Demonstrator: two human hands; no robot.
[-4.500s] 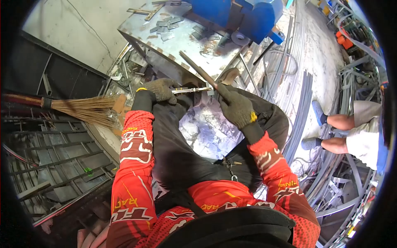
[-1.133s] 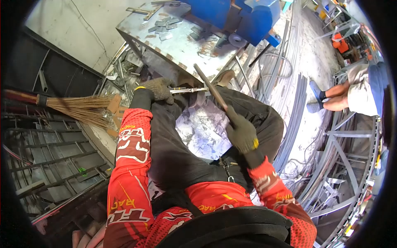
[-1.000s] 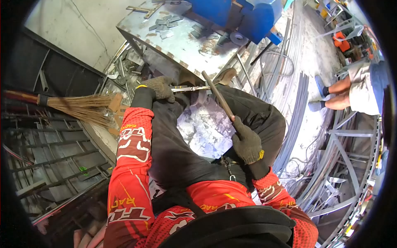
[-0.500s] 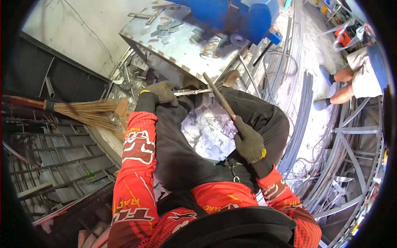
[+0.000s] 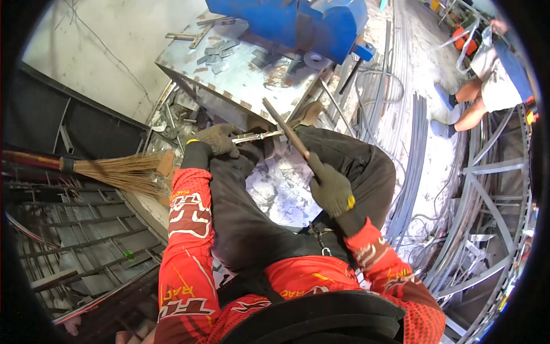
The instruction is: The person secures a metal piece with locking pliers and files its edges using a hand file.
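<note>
My left hand (image 5: 215, 139), in a dark knit glove, is closed around the handles of silver locking pliers (image 5: 255, 137) above my left leg. The pliers point right, and their jaw end meets a long, flat brown file (image 5: 286, 127); whatever the jaws clamp is too small to make out. My gloved right hand (image 5: 333, 190) grips the lower end of the file over my right thigh. The file slants up and left, crossing the tip of the pliers.
Ahead stands a metal-topped table (image 5: 240, 89) with flat metal pieces (image 5: 217, 51) and a blue machine (image 5: 286, 23). A straw broom (image 5: 123, 172) lies left. Long metal bars (image 5: 409, 166) and curved frames (image 5: 498, 206) lie right. Another person's legs (image 5: 464, 109) are at upper right.
My right hand has pushed the file forward and slightly left across the plier tip. My left hand still holds the pliers. The whole view has shifted a little.
</note>
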